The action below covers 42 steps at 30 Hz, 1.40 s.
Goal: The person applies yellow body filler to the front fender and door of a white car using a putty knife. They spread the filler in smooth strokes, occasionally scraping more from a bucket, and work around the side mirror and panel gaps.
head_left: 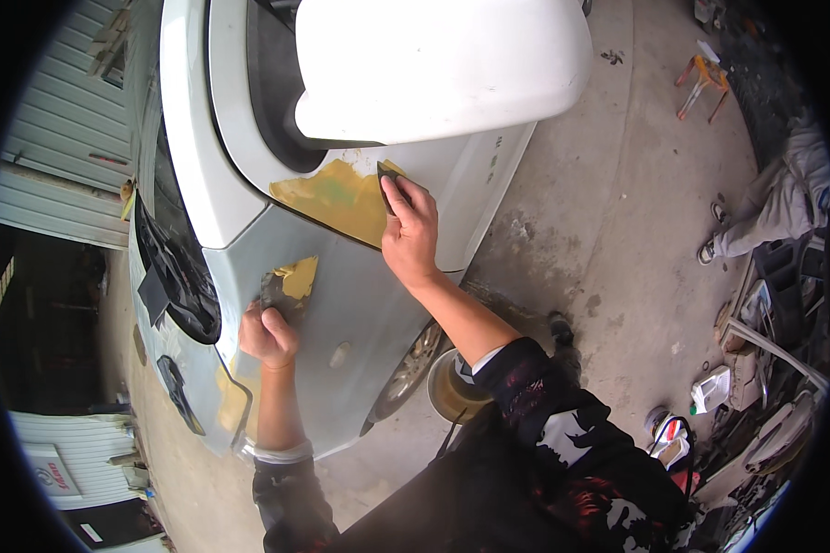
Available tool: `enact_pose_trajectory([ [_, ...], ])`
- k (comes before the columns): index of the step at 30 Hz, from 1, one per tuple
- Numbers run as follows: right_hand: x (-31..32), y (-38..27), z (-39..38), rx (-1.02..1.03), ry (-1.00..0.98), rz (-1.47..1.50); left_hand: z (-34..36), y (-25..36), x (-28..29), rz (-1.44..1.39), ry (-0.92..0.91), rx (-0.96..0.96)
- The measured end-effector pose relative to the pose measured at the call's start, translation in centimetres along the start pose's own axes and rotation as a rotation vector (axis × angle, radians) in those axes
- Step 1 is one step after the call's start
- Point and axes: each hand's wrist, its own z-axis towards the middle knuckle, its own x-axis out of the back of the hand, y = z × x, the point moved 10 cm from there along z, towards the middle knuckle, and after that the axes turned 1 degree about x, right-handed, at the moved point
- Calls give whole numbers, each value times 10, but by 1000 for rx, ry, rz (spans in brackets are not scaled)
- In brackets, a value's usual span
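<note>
My right hand [408, 230] grips a small dark spreader [385, 177], its blade against the upper edge of a yellow filler patch [332, 203] with a greenish middle, on the white car door panel [466, 184] below the large white side mirror [433, 64]. My left hand [267, 334] is closed on a dark flat putty plate [284, 302] carrying a lump of yellow putty [297, 275]. It is held in front of the grey-primed fender [360, 313], below and left of my right hand. More yellow filler [232, 396] shows lower on the car.
A bucket [443, 392] stands by the wheel [406, 373]. On the concrete floor [590, 184] at right are a small stool [705, 78], another person's legs [756, 221], a white container [710, 387] and piled car parts [770, 323]. A corrugated wall [65, 129] is at left.
</note>
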Motion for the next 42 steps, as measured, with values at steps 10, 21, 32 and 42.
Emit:
enact_pose_trajectory([
  [10, 19, 3, -4, -57, -219, 93, 3, 8, 1, -33, 38, -35],
  [21, -10, -18, -10, 30, -121, -35, -5, -3, 0, -17, -21, 11],
  [32, 25, 32, -15, -131, -147, 67, 0, 4, -1, -10, 2, 11],
  [42, 5, 10, -50, -74, -173, 19, -3, 1, -1, 17, -22, 44],
])
